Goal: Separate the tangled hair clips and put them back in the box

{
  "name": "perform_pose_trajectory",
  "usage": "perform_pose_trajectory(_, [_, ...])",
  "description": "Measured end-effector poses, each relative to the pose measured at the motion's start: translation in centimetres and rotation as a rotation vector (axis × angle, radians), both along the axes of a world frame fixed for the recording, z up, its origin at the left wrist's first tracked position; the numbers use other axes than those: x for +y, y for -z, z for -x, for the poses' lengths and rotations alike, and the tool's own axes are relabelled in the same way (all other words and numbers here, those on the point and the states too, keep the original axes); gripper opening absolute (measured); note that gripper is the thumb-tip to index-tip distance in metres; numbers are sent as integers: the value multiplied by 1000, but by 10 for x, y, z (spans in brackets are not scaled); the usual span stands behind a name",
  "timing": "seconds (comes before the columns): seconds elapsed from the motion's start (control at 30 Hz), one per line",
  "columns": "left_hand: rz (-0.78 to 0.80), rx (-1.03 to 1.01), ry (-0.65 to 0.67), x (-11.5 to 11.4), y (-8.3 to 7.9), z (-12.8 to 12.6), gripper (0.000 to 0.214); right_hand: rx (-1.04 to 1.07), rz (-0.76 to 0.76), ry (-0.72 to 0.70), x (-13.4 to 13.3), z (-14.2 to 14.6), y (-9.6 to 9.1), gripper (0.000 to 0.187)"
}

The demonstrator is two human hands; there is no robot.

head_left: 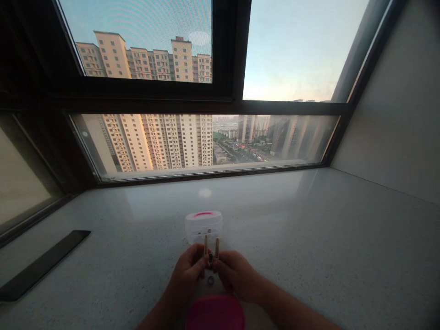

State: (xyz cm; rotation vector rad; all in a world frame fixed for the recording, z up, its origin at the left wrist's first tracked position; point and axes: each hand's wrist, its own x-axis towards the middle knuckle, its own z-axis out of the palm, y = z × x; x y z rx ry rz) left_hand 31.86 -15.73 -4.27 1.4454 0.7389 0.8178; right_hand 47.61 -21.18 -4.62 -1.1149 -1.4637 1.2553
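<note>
My left hand (187,270) and my right hand (235,274) meet over a pale speckled sill (309,238), fingers pinched together. Between them stand two thin wooden sticks (211,250), upright, with a small dark piece at their base; which hand grips which stick I cannot tell. Just beyond the sticks stands a small clear plastic box (203,226) with a pink band on top. A tiny ring-shaped item (211,280) lies on the sill under the hands. A pink round lid (215,313) lies near my wrists at the bottom edge.
A flat black strip (41,265) lies on the sill at the left. A dark-framed window (237,105) runs along the back, with tall buildings outside. A plain wall (395,137) rises at the right.
</note>
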Motion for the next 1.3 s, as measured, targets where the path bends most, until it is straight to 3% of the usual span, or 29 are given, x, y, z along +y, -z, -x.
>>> perform_pose_trajectory(0.73, [4,7,-3,1,2,0,22,-4,29,2,1,-1,0,25])
perform_pose_trajectory(1.3, [14,-10,3,1,1,-1,22,-20,48,14,0,0,1,31])
